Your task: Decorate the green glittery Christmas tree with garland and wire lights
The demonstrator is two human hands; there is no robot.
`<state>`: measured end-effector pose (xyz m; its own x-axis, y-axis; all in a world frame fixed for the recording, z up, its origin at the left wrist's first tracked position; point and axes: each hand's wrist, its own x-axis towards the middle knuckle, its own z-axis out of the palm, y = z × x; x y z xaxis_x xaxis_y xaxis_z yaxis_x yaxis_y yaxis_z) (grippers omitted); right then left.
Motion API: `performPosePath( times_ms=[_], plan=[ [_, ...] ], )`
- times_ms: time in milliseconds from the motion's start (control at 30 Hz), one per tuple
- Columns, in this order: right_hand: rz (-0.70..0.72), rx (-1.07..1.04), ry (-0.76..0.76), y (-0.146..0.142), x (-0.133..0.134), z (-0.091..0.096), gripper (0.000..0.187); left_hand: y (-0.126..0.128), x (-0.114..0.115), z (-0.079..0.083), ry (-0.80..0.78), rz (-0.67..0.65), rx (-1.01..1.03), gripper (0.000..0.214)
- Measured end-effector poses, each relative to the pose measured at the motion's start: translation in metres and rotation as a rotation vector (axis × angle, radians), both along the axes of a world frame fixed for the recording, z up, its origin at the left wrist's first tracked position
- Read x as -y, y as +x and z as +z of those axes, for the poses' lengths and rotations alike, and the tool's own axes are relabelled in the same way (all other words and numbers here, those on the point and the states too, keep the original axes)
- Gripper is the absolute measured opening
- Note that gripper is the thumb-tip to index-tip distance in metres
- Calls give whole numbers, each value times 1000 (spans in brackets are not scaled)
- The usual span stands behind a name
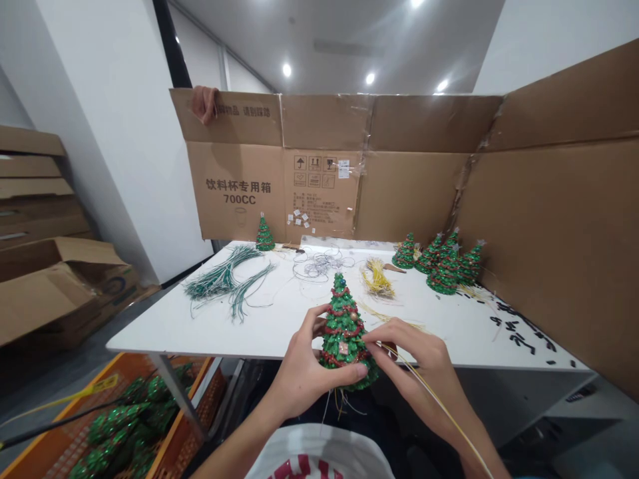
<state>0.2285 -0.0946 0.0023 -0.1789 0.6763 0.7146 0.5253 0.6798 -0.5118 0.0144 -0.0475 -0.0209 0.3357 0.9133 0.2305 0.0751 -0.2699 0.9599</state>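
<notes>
A small green Christmas tree (341, 309) with red garlands stands upright in front of me at the table's near edge. My left hand (312, 366) is wrapped round its lower left side, thumb across the front below a small pinkish square. At the tree's right side my right hand (414, 356) pinches a thin yellow wire (439, 404) between thumb and fingertips. The wire's tip is at the tree; its long end trails down along my right forearm. Fine wires hang out under the tree's base.
On the white table (294, 332) lie green wires (214, 279), tangled silvery wire (322, 264), yellow wires (379, 279) and black bits (522, 332). More trees (443, 269) stand at right, one tree (264, 234) at back left. Cardboard (414, 193) walls the back; an orange crate (192, 426) holds trees.
</notes>
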Motion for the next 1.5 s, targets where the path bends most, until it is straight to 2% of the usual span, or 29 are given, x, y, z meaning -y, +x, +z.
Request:
performPosePath(
  times_ms=[200,300,567,933,1200,1500],
  plan=[
    [54,-113,-148,-1,0,-2,10,-1,1,0,9,1,-9,96],
    [82,-142,-174,0,-1,-3,11,-2,1,0,13,-6,0,95],
    [60,-178,-136,0,-5,-4,13,-2,2,1,21,-11,-8,94],
    [36,-76,-101,3,0,-2,12,-2,0,-1,34,13,-18,95],
    [6,-32,7,0,-3,-3,16,-1,1,-2,49,32,-22,95],
    [28,-30,-42,1,1,-1,15,-2,0,-2,41,18,-17,95]
  ],
)
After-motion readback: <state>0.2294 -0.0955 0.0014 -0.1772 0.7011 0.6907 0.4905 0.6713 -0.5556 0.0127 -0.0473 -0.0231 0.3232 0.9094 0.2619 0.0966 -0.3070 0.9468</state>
